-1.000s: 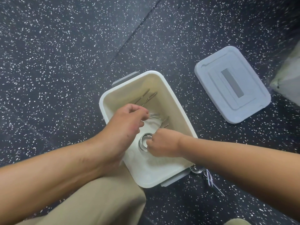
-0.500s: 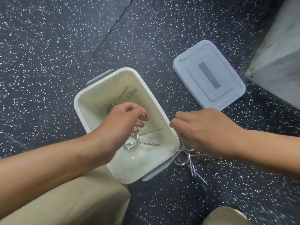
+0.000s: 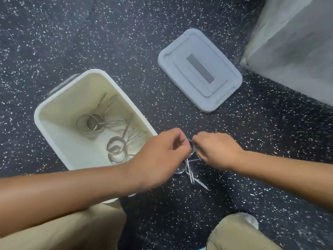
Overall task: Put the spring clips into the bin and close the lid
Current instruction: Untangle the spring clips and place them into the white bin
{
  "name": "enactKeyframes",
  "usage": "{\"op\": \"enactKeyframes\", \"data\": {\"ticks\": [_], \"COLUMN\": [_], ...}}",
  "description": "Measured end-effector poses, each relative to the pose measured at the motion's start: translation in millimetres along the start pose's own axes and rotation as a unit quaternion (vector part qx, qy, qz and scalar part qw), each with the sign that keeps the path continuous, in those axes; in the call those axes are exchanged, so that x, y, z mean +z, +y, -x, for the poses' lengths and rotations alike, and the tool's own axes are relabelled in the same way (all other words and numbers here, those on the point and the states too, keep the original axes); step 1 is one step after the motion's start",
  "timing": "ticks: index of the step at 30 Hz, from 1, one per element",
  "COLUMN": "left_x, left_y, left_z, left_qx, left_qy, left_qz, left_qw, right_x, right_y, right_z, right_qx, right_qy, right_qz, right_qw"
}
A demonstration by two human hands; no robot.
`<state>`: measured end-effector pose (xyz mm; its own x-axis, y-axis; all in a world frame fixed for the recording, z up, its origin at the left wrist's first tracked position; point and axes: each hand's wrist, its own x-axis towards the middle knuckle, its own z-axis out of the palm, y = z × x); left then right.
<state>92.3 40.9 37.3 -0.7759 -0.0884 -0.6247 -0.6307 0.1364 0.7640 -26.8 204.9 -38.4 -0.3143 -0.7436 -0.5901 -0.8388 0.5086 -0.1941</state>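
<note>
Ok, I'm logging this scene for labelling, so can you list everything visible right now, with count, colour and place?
White open plastic bin: one, cream-white, on the floor at left.
Silver metal spring clips in the bin: at least four, overlapping, exact count unclear.
Silver metal spring clips on the floor: at least two, tangled, beside the bin's right side.
Pale grey rectangular plastic lid: one, flat on the floor, apart from the bin.
Black speckled floor: everywhere underneath.
Grey block: one, upper right.
Beige trouser legs: two, bottom.
Left hand: fingers on the floor clips.
Right hand: likewise.
</note>
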Motion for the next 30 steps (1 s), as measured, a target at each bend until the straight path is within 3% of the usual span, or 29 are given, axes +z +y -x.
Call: {"op": "enactKeyframes", "data": {"ticks": [6,12,19,24,30], "left_x": [28,43,57,64,81], "left_y": [-14,-31,-59,-69,-73], "left_z": [-3,1,3,-2,-32], "left_qx": [0.0,-0.021,-0.072,-0.075,-0.113], "left_qy": [-0.046,-0.095,-0.162,-0.159,-0.089], "left_qz": [-0.079,-0.156,-0.26,-0.279,-0.332], "left_qw": [0.996,0.983,0.949,0.944,0.932], "right_x": [29,38,48,33,22], "right_y": [-21,-22,-26,-7,24], "right_z": [-34,-36,-31,-13,18], "right_qx": [-0.025,-0.102,-0.095,-0.082,-0.045], "right_qy": [-0.05,-0.031,-0.014,0.054,0.123], "right_qz": [0.003,0.075,0.131,0.061,0.018], "right_qw": [0.998,0.992,0.987,0.993,0.991]}}
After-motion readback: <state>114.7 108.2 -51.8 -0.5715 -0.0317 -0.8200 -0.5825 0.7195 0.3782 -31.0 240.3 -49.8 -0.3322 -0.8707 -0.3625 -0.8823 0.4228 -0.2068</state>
